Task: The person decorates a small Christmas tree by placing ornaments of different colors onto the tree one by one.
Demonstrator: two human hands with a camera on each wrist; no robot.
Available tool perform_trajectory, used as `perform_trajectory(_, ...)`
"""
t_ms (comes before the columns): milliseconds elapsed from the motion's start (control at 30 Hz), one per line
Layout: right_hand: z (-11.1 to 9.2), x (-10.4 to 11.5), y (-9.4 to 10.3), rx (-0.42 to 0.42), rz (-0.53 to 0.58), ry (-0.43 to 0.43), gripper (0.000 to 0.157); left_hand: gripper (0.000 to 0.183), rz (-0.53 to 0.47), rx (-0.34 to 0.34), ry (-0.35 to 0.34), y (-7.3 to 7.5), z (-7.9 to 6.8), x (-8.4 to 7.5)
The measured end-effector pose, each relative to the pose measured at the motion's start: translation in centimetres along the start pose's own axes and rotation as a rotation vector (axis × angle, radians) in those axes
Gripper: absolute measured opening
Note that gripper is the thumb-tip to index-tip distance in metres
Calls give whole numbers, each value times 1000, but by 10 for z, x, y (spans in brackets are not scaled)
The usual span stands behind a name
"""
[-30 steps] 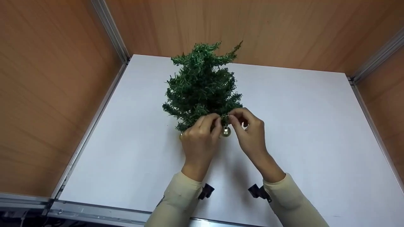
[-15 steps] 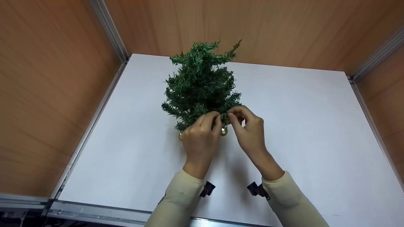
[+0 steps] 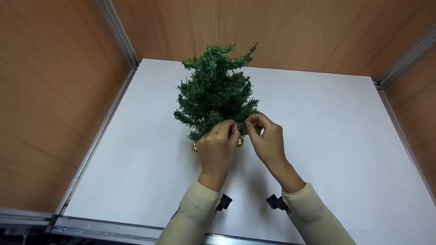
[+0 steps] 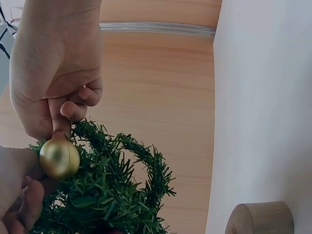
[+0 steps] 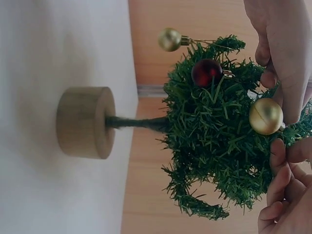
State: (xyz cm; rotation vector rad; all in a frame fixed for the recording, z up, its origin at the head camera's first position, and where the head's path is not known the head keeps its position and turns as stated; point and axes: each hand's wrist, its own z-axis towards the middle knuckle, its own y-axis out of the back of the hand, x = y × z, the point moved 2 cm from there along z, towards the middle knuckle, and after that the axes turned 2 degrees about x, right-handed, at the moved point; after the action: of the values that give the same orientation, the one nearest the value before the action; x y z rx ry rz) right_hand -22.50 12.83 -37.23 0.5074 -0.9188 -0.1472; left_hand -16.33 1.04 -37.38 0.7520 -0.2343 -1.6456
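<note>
A small artificial Christmas tree stands upright on a round wooden base. At its front, a shiny gold bauble hangs just below the fingertips of both hands, partly behind the left one in the head view. My left hand and right hand pinch close together beside a branch tip, with a thin string running between their fingertips. The string is too fine to follow fully. Lower on the tree hang a dark red bauble and another gold bauble on a string loop.
The tree stands on a white tabletop edged by metal rails. Wooden panels enclose the back and sides. Small black cameras are fixed at the cuffs.
Both hands keep their pinch and have shifted slightly up in the head view. The gold bauble between them has moved a little left, partly behind the left hand.
</note>
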Motion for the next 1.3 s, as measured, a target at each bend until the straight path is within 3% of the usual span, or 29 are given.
perform_trajectory(600,-9,-10,2,-40,-46,18,7,11,-5,58,-32,2,-7,-2)
perform_trajectory(933,-16,-19,-2,-5,-28,-1,6,9,27,81,-40,-4,-15,-2)
perform_trajectory(1300,-21,-26,-6,8,-7,-28,7,9,-2,100,-17,-10,-22,0)
